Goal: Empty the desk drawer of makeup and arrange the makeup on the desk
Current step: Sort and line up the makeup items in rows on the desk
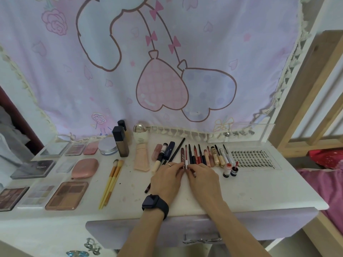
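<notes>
On the white desk makeup lies in rows. My left hand, with a ring and a black watch, and my right hand meet at mid-desk; both pinch a thin red-and-white liner pen at the near end of a row of pencils and liners. A dark pencil sticks out from under my left hand. Left of the hands lie two yellow brushes, a peach tube, several palettes and a pink compact. The lilac drawer sits below the desk edge.
A tray of false lashes lies at the right, with two small red lip pots beside it. Bottles and a powder jar stand at the back against a pink hanging cloth. A wooden bed frame is on the right.
</notes>
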